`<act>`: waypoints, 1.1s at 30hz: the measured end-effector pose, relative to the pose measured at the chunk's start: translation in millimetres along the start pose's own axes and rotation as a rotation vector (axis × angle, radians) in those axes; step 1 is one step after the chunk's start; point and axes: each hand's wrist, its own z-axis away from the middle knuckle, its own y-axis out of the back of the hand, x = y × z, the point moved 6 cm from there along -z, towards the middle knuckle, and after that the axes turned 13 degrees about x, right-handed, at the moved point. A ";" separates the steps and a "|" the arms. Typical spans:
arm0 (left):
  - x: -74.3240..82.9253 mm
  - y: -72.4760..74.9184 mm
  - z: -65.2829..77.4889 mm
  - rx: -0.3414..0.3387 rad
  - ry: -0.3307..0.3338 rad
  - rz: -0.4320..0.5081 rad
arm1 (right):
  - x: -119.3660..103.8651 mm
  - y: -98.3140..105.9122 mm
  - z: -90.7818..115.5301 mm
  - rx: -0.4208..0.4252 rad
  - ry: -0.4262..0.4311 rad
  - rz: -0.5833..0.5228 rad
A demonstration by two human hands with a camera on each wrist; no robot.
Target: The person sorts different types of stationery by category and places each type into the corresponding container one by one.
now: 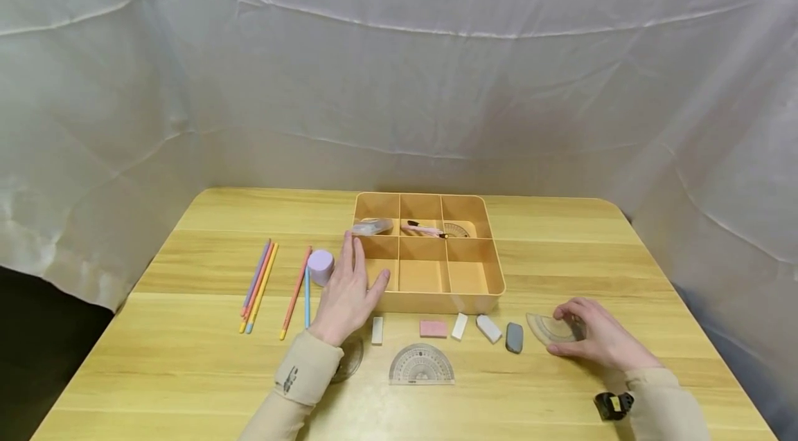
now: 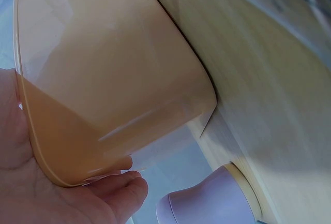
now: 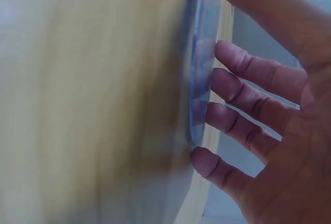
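My left hand (image 1: 348, 292) rests on the front left corner of an orange six-compartment organizer box (image 1: 436, 302). Its thumb lies over the front rim and the fingers reach along the left wall. Over at the right, my right hand (image 1: 598, 334) pinches a clear protractor (image 1: 541, 327) between thumb and fingertips; the right wrist view shows the protractor (image 3: 199, 89) edge-on, close over the table. Beneath my left wrist lies a round-edged clear protractor (image 1: 352, 358), partly hidden by the sleeve. A third protractor (image 1: 422, 365) lies flat in front of the box.
Along the box front lie a small white eraser (image 1: 377, 331), a pink eraser (image 1: 433, 329), two more whitish erasers (image 1: 489, 329) and a dark grey eraser (image 1: 514, 338). Several pencils (image 1: 258, 287) and a lilac cylinder (image 1: 321, 266) stand left. Back compartments hold a clear-wrapped item (image 1: 372, 226), a pink tool (image 1: 424, 229) and a protractor (image 1: 456, 230).
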 end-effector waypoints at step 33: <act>-1.9 -2.0 -0.5 -0.016 0.008 0.000 | -4.3 -13.4 -38.3 -0.125 -0.082 -0.010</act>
